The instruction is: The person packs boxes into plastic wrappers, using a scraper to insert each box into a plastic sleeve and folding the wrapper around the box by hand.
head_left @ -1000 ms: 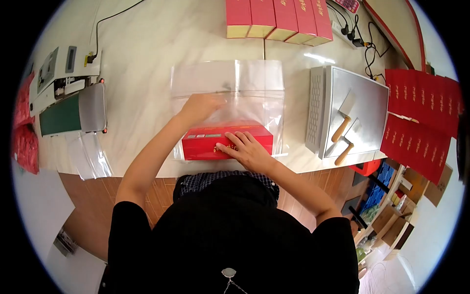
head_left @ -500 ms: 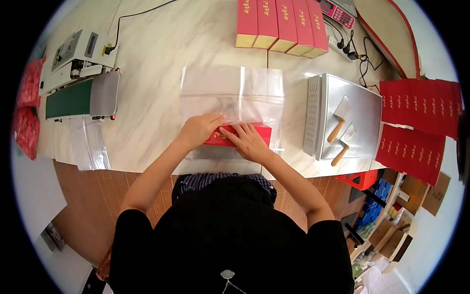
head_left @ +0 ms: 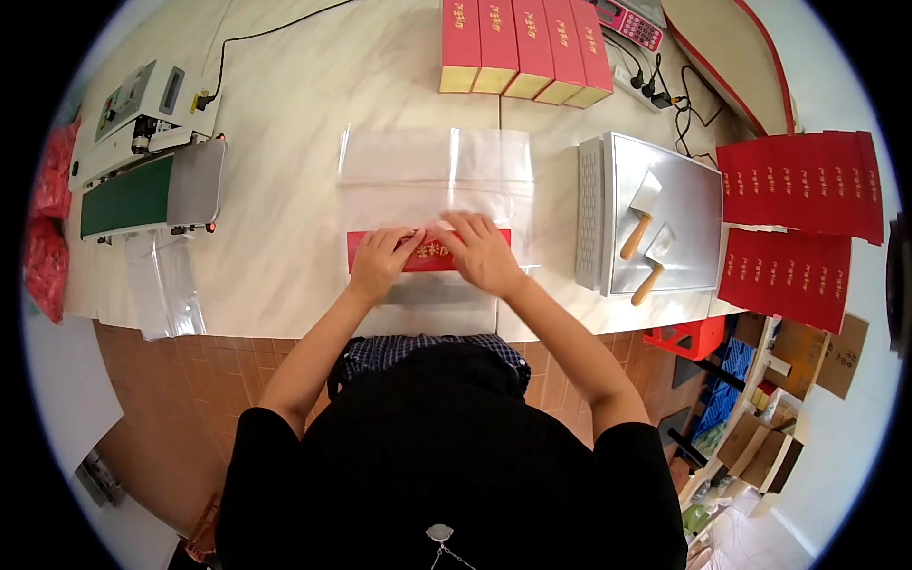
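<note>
A long red box [head_left: 356, 249] with gold characters lies across the front part of a clear plastic bag [head_left: 380, 171]. My left hand [head_left: 382, 264] rests over the left half of the box, its fingers bent and drawn together near the middle. Whatever lies between those fingertips is too small to make out. Over the right half, my right hand [head_left: 486, 255] has its fingers apart and slightly blurred, the thumb close to the left fingertips. Both hands cover much of the box top. More clear plastic [head_left: 437, 290] shows in front of the box.
A belt machine [head_left: 152, 185] stands left, with plastic bags [head_left: 166, 285] by the table edge. Several upright red boxes [head_left: 518, 43] stand at the back. On the right, two wooden-handled scrapers [head_left: 638, 233] lie on a metal box [head_left: 684, 190], beside red printed sheets [head_left: 798, 185].
The box appears more squarely turned, with more of its left end visible. My right hand has lifted and curled its fingers; my left fingertips have moved to the middle of the box. The view shifted slightly.
</note>
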Demonstrator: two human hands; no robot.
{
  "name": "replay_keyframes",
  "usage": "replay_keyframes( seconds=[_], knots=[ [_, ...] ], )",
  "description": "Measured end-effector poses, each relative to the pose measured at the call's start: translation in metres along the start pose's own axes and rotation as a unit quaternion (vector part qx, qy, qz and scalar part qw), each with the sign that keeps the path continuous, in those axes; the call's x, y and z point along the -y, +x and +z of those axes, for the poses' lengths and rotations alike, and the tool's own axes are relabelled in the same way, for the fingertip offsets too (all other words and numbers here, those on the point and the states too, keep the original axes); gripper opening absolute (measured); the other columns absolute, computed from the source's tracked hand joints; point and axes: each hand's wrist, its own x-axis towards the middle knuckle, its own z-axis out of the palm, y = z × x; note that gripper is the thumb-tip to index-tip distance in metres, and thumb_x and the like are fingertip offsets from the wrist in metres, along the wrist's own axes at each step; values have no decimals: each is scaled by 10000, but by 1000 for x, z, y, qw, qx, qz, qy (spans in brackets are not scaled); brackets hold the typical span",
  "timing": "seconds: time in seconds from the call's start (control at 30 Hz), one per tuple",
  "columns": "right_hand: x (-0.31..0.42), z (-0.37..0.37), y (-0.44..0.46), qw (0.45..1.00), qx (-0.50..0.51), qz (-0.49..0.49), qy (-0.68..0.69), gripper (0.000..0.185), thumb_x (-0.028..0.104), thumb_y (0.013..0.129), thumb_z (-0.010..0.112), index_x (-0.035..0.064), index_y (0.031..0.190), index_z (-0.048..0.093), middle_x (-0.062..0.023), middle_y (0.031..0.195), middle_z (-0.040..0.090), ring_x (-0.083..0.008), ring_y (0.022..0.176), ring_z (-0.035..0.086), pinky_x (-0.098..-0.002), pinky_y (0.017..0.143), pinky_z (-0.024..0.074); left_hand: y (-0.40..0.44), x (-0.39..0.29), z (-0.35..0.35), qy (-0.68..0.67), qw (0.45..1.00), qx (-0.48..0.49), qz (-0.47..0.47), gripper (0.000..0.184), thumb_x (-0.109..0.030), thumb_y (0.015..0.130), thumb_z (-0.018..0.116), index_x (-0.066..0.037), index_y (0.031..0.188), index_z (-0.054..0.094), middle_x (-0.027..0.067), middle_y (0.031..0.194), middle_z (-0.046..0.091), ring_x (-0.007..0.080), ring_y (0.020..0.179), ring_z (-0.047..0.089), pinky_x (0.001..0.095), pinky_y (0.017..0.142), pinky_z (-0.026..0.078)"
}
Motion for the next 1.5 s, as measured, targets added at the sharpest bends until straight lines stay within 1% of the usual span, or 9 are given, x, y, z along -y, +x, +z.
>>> replay_keyframes(
  seconds=[0.1,0.17,0.27,0.6,0.73,0.8,1.03,1.3,1.5],
  knots=[
    [-31,-5,26,998,-29,-26,-41,434,9,718,628,84,1145,613,-114,1118,589,-298,1078,557,-476,1094,349,1,0,-1,12,1000,9,-2,387,-104,790,594,-96,1166,687,31,1056,622,205,976,597,353,833,460],
    [-55,-12,23,990,89,6,-111,213,25,743,622,86,946,630,-74,963,613,-259,1057,562,-482,1146,297,2,1,-1,10,1000,-4,-4,378,-103,790,598,-100,1156,691,27,1042,624,201,969,599,349,833,460],
    [-70,-41,15,985,112,7,-134,75,45,791,560,83,825,615,-34,852,605,-239,988,571,-475,1157,280,4,-1,-1,16,999,-33,-9,367,-98,786,610,-112,1142,698,14,1016,628,190,956,603,344,833,459],
    [-49,-59,-71,976,27,113,-186,108,39,743,603,74,813,530,-70,785,527,-267,813,532,-428,870,418,5,0,-4,37,998,-57,5,384,-96,753,659,-152,1130,708,-30,981,617,152,931,592,333,843,440],
    [-10,-51,-51,988,-5,135,-77,566,151,737,683,60,1272,527,-190,1311,510,-351,1239,472,-497,1083,331,3,3,-6,22,999,-29,20,368,-110,764,656,-160,1123,721,-9,978,631,177,916,600,354,833,437],
    [7,-35,-39,990,57,125,-43,777,188,764,721,124,1465,392,-195,1523,318,-371,1401,310,-510,1154,253,3,5,-7,30,999,-16,31,379,-108,762,652,-164,1130,719,-10,985,629,173,908,598,351,825,436],
    [11,22,-42,983,74,126,-114,744,276,840,684,149,1496,357,-180,1541,313,-369,1401,328,-509,1150,256,-7,8,-11,26,999,6,34,383,-95,762,666,-164,1136,715,-8,1003,625,171,901,597,348,821,434],
    [21,34,-53,987,19,128,-95,670,62,852,527,135,1498,362,-166,1551,313,-341,1420,316,-487,1170,236,0,-9,-21,-19,1000,13,11,415,-203,823,703,-115,1225,647,39,1256,598,232,1152,557,394,994,422],
    [23,33,-60,986,-16,157,-53,654,134,850,626,97,1463,400,-198,1513,348,-344,1385,357,-486,1139,275,1,-5,-16,-58,994,90,-3,509,-239,832,704,-95,1305,586,57,1329,559,255,1219,516,403,1039,408]
  ],
)
